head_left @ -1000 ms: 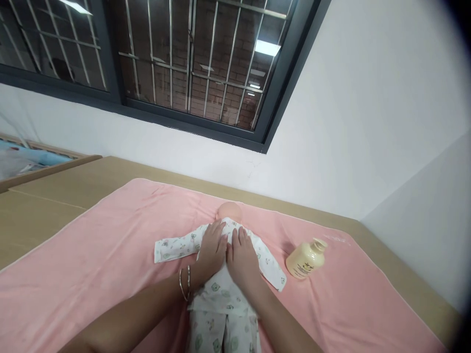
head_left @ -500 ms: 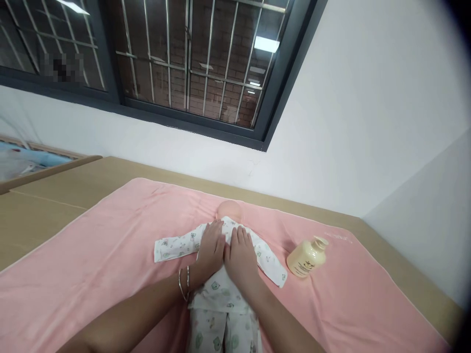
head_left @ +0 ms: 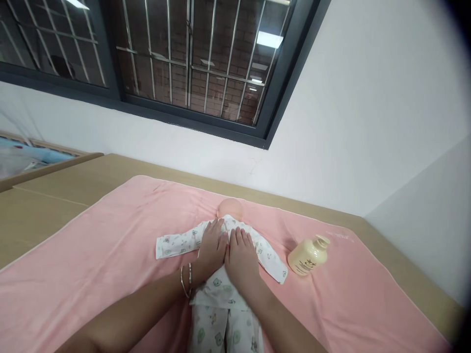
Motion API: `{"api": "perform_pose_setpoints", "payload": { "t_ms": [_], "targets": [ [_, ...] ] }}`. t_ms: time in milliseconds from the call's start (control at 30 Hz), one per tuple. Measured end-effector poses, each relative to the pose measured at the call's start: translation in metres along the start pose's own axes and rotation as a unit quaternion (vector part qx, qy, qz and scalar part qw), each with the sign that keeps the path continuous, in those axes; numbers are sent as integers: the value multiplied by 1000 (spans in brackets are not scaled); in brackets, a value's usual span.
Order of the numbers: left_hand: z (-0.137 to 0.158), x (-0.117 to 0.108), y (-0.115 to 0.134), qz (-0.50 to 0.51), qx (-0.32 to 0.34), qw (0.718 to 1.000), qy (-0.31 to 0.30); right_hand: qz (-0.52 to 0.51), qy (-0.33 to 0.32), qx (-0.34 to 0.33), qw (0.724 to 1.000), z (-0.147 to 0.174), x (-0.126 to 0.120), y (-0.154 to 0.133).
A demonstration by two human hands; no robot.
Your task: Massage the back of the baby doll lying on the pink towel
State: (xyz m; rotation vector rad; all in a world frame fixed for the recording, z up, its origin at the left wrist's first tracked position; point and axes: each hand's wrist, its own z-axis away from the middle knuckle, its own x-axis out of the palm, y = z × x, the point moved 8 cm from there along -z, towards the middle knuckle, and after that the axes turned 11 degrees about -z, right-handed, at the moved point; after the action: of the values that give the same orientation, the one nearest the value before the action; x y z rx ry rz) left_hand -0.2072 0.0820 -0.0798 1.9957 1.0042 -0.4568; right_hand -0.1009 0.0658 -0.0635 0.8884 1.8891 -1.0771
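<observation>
A baby doll [head_left: 222,285] in white printed clothes lies on a pink blanket [head_left: 121,230], its round head at the far end and both sleeves spread outward. My left hand [head_left: 212,247] rests flat on the left of the doll's upper body, fingers stretched towards the head. Beside it, my right hand [head_left: 242,257] lies flat on the right of the upper body, thumbs close together. Neither hand grips anything. My hands cover much of the doll's upper body. A pale yellow pump-type bottle [head_left: 308,256] stands on the blanket, right of the doll's right sleeve.
The blanket covers a wooden table [head_left: 73,189] set against a white wall [head_left: 312,162]. Above is a dark-framed window [head_left: 191,63] with metal bars. At the far left a wooden-edged tray or crib [head_left: 37,159] holds blue and white material.
My hands stay on the doll in nearly the same place. The view has shifted very slightly.
</observation>
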Motion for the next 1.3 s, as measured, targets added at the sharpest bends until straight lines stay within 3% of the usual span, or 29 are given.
{"api": "perform_pose_setpoints", "payload": {
  "t_ms": [267,600,767,967,1167,1300],
  "targets": [
    [-1,-1,3,-2,13,1000,5,-82,-39,-10,996,-21,-1,23],
    [-5,-5,9,-11,17,1000,-9,18,4,23,1000,3,-15,2],
    [-5,-6,11,-3,15,1000,-15,6,8,44,999,1,-14,12],
    [-5,-6,11,-12,14,1000,-16,-31,19,32,999,0,-6,16],
    [-4,-6,11,-33,30,999,-4,-57,60,13,997,4,-14,12],
    [-2,-7,11,-45,37,998,23,-86,29,43,995,-7,-11,25]
  ]
}}
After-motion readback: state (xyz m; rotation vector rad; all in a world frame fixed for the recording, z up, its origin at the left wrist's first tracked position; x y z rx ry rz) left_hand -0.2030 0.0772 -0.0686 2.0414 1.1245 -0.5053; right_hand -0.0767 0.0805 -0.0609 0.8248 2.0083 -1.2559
